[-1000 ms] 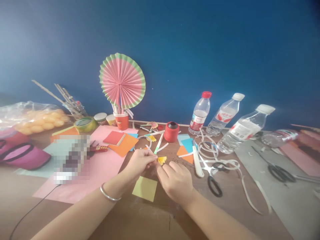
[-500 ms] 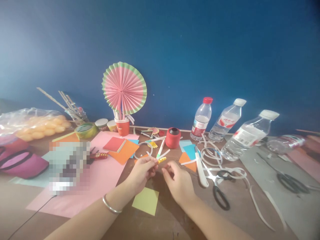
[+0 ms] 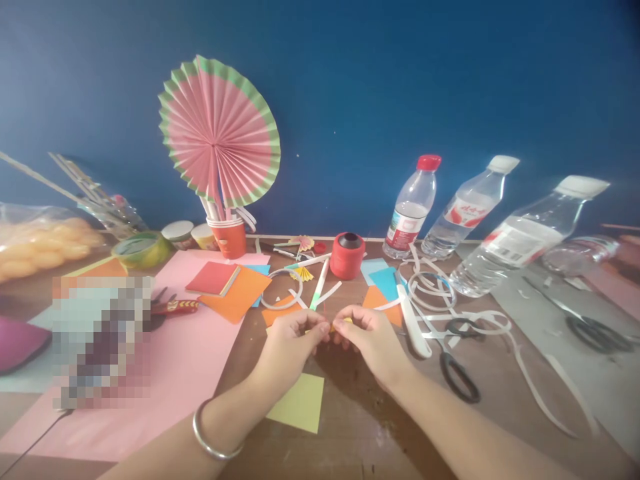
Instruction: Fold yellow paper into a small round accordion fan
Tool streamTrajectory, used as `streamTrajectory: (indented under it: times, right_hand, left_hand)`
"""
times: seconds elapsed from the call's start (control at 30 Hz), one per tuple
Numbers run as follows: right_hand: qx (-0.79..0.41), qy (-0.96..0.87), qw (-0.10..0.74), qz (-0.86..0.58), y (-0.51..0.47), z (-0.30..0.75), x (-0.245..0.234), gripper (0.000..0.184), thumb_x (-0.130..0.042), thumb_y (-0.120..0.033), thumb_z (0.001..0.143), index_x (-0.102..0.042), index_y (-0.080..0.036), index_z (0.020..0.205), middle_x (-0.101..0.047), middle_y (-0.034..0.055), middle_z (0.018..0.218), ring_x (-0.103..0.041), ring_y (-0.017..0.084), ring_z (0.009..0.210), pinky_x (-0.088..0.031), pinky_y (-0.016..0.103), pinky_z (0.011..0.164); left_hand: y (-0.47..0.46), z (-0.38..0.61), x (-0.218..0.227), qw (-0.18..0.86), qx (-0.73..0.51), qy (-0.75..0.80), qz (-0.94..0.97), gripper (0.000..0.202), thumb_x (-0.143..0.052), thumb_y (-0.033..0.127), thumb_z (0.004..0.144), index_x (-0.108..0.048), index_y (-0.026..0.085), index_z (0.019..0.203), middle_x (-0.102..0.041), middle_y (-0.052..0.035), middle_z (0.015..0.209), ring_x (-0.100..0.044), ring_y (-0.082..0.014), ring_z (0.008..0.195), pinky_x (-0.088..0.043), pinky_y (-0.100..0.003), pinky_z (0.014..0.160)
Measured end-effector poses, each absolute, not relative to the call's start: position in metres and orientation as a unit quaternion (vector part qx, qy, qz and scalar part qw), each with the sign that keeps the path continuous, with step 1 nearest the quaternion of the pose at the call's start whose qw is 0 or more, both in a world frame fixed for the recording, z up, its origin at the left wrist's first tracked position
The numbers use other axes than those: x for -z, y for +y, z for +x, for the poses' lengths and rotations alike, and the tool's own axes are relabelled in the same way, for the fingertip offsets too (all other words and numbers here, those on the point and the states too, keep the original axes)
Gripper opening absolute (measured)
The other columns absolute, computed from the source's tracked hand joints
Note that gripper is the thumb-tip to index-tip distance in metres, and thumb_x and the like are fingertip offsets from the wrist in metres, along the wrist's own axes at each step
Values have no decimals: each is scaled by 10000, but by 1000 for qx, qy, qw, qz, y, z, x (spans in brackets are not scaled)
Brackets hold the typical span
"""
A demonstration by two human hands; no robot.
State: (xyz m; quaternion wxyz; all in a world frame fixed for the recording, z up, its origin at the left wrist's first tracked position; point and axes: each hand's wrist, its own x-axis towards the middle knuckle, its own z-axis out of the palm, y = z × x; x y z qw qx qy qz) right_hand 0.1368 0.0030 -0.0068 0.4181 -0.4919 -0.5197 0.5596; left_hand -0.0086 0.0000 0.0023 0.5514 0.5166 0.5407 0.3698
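Left hand [image 3: 295, 341], right hand [image 3: 373, 339], pinched around yellow paper [image 3: 349, 321]

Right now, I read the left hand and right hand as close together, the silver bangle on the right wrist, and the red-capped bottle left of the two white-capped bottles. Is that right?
The wrist is wrong: the head view shows the silver bangle on the left wrist. The left hand and right hand are close together, and the red-capped bottle is left of the two white-capped bottles.

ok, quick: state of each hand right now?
Left hand: fingers closed in a pinch; can't tell what's between them.
Right hand: closed in a pinch, apparently on a small yellow piece, mostly hidden.
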Motion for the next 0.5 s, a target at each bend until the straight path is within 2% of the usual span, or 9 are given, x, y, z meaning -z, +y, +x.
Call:
streamTrajectory:
  times: [0.33, 0.5]
  right_hand:
    - [-520, -558, 383, -520, 2, 138, 9, 108, -497, -233, 717, -548, -165, 650, -552, -23, 548, -450, 87, 492, -323, 192, 458]
    - [-484, -584, 383, -527, 0, 136, 5, 48, -539, -218, 684, -547, -173, 670, -582, -25, 585, -465, 89, 508, -331, 188, 468]
  left_hand:
    - [1, -9, -3, 564, -373, 543, 498, 143, -584, 254, 702, -590, 148, 606, -571, 23, 554, -434, -41, 455, -325, -152, 425]
    - [1, -9, -3, 577, -380, 535, 487, 115, -593, 242, 697, -607, 152, 627, -597, 15, 574, -460, -48, 470, -344, -154, 434]
